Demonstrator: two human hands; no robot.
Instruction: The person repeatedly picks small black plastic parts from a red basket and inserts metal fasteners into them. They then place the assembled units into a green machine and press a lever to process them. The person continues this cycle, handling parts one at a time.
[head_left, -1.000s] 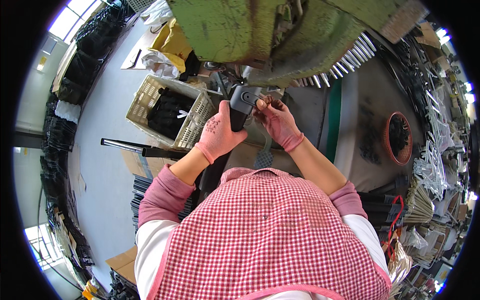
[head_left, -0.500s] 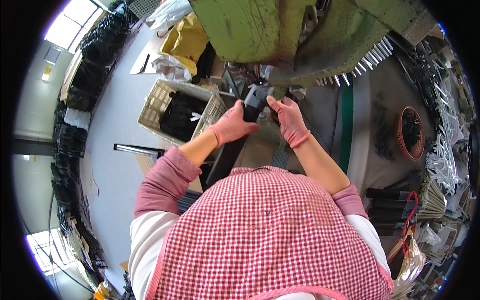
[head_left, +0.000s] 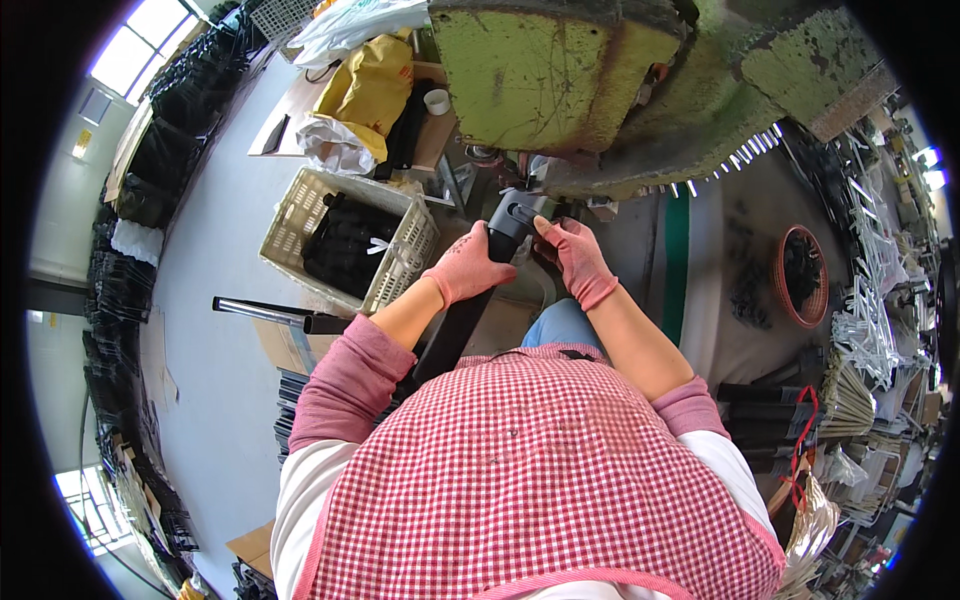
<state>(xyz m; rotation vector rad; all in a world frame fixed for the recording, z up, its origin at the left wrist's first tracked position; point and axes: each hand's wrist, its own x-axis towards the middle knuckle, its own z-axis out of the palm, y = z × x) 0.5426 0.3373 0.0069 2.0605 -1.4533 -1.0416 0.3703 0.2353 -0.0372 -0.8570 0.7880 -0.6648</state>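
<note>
Grasps a black tube (head_left: 458,328) just below its grey end fitting (head_left: 510,214), near the middle of the frame, with the fingers of the pink-gloved left hand (head_left: 468,266) wrapped round. Holds the pink-gloved right hand (head_left: 578,262) at the fitting's right edge, fingers bent; cannot tell whether pinching or merely touching. Works below a chipped green machine (head_left: 550,80) at upper right, with a cream crate (head_left: 405,250) of black parts (head_left: 340,245) at upper left.

Red print (head_left: 405,73) on the yellow sack (head_left: 362,95): too small to read
</note>
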